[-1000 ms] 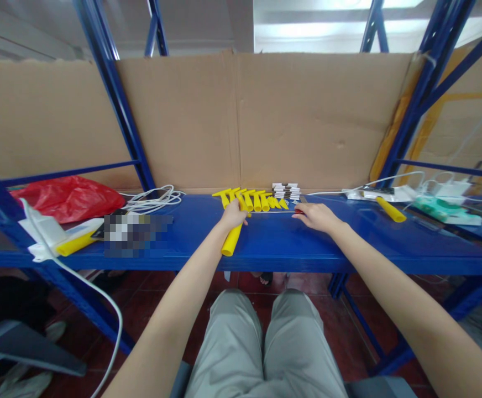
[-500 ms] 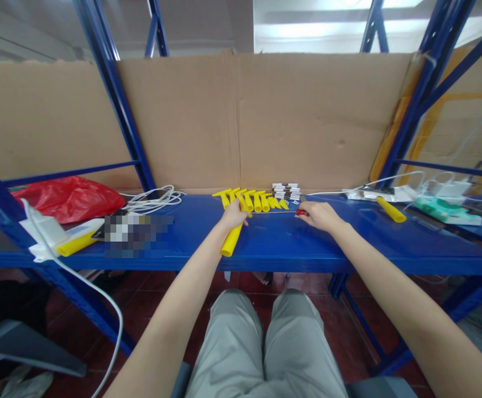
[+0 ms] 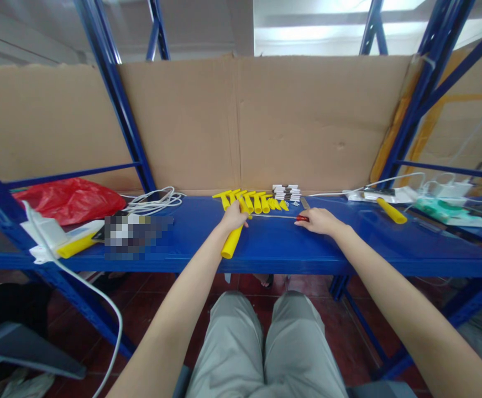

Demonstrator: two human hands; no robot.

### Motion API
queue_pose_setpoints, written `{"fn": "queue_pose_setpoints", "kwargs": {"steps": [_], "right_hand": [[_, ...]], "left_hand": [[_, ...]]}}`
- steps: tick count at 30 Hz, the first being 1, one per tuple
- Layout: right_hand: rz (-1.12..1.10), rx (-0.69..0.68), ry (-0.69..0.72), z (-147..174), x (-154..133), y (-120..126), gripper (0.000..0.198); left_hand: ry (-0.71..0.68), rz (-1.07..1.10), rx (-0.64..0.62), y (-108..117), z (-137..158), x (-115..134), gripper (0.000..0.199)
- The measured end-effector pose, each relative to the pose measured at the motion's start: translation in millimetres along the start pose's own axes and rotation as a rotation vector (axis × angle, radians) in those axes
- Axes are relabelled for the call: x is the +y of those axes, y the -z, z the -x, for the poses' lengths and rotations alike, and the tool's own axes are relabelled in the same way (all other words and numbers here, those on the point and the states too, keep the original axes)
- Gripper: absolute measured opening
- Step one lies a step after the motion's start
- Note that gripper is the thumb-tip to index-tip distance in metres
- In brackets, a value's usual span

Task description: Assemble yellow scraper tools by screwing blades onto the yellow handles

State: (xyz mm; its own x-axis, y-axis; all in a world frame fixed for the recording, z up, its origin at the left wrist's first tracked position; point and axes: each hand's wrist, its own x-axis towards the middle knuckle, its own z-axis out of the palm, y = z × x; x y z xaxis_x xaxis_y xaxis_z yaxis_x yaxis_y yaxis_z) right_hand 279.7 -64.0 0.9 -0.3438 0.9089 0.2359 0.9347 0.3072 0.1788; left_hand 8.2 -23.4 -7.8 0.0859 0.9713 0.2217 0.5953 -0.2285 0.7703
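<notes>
My left hand (image 3: 235, 215) is closed around a yellow T-shaped plastic piece with a tubular handle (image 3: 232, 242), whose round end points toward me. My right hand (image 3: 323, 221) grips the red handle of a screwdriver (image 3: 303, 219). Its thin shaft runs left, close to the yellow piece; whether the tip touches it I cannot tell. Behind my left hand stands a row of similar yellow T-shaped pieces (image 3: 258, 203). Several small yellow parts (image 3: 283, 205) lie right of them, in front of a stack of white-and-dark pieces (image 3: 286, 192).
A flat metal piece (image 3: 304, 203) lies just behind my right hand. On the left are a red plastic bag (image 3: 73, 200), coiled white cable (image 3: 158, 199) and a yellow-handled tool (image 3: 77, 244). Another yellow tube (image 3: 391, 211) and a green-white packet (image 3: 448, 211) lie right. Cardboard (image 3: 307, 121) backs the blue table (image 3: 274, 240).
My right hand has come slightly nearer to me with the screwdriver, showing more of its red handle and the flat metal piece behind. The left hand keeps its hold, almost still.
</notes>
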Motion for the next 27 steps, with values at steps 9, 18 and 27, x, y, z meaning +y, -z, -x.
{"fn": "queue_pose_setpoints", "kwargs": {"steps": [9, 18, 27], "right_hand": [[-0.120, 0.071, 0.012, 4.4, -3.5, -1.6, 0.023], [-0.019, 0.117, 0.021, 6.7, -7.3, 2.2, 0.028], [-0.084, 0.146, 0.063, 5.5, -2.4, -3.6, 0.016]], "left_hand": [[0.024, -0.034, 0.016, 3.5, 6.9, 8.7, 0.031], [0.008, -0.053, 0.026, 3.5, 6.9, 8.1, 0.027], [-0.012, -0.102, 0.032, 4.7, 9.5, 9.5, 0.025]]}}
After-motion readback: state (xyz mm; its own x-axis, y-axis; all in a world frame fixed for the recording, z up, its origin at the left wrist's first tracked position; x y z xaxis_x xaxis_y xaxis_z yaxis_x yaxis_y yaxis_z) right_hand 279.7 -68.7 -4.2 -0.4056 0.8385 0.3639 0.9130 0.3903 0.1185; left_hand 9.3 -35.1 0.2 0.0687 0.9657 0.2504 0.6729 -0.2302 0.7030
